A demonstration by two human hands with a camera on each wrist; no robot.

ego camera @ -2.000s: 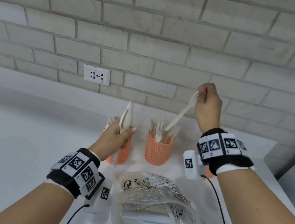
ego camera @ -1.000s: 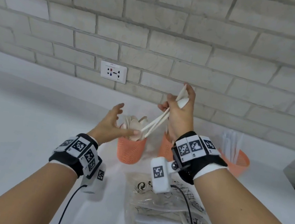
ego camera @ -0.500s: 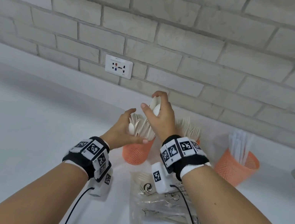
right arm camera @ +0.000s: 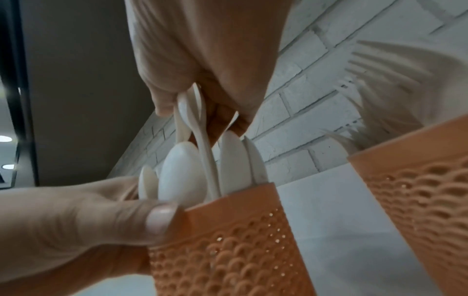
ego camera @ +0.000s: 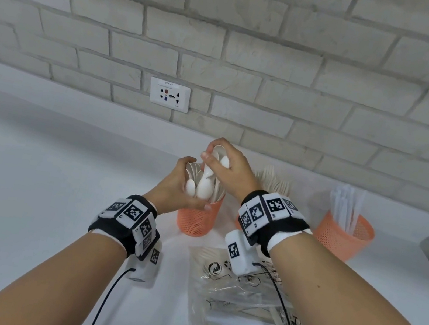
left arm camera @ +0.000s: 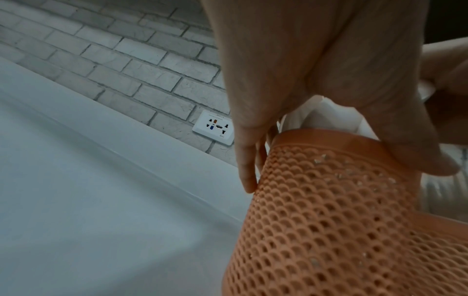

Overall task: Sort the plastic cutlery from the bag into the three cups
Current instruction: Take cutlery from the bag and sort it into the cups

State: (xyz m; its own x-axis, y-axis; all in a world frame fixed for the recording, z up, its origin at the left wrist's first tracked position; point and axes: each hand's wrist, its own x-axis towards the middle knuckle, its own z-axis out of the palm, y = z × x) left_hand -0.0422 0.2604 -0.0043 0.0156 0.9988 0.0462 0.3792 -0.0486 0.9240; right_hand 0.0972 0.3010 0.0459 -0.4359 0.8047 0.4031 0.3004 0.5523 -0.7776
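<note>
While right hand (ego camera: pixel 230 169) pinches white spoons (right arm camera: pixel 192 112) — left hand (ego camera: pixel 175 184) cupped round orange mesh cup (ego camera: pixel 198 217).

Our right hand (ego camera: pixel 230 172) has lowered its spoons (ego camera: pixel 205 182) into the left cup (ego camera: pixel 197 217); our left hand (ego camera: pixel 176 187) now grips its rim.

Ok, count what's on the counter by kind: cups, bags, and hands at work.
Orange mesh cups: 3, namely the spoon cup, the fork cup and the right-hand cup
Clear plastic bag: 1
Hands: 2, left hand and right hand
Total: 6
</note>
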